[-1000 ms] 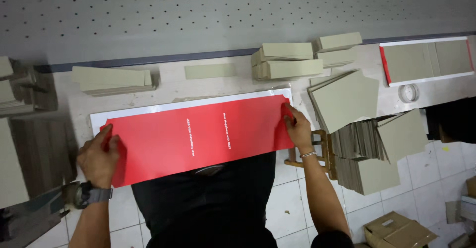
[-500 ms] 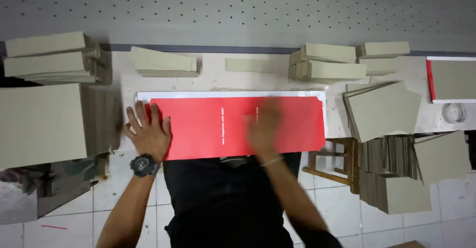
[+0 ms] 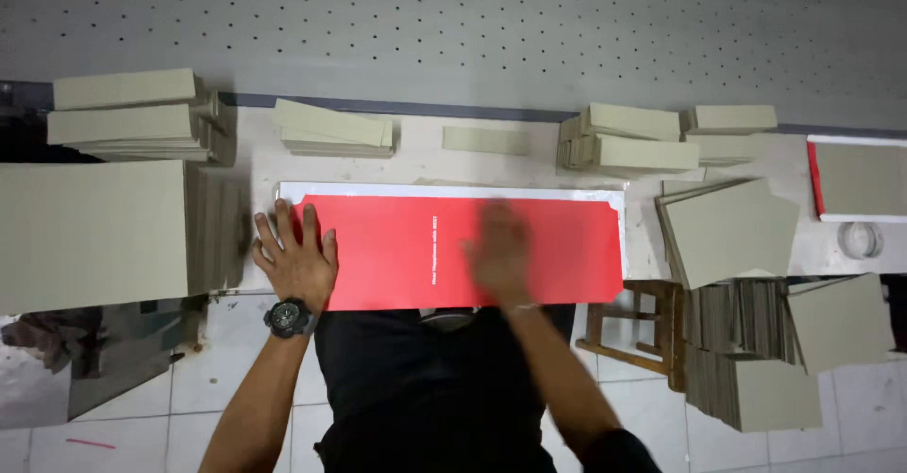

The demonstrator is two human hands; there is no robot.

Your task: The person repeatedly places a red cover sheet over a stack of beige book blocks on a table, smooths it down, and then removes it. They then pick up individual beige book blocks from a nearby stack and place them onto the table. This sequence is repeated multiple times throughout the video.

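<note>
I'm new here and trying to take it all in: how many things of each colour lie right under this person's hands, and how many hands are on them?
Red sheet: 1
White backing sheet under it: 1
Hands pressing on the red sheet: 2, the left hand flat at its left end and the right hand, blurred, near its middle
Total: 4

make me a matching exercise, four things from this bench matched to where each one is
Things:
1. left hand
2. right hand
3. red sheet
4. large grey board stack

Places:
A. flat along the bench's near edge
B. far left of the bench
C. pressed on the sheet's left end
D. blurred, over the sheet's middle

Pairs: 1-C, 2-D, 3-A, 4-B
</note>
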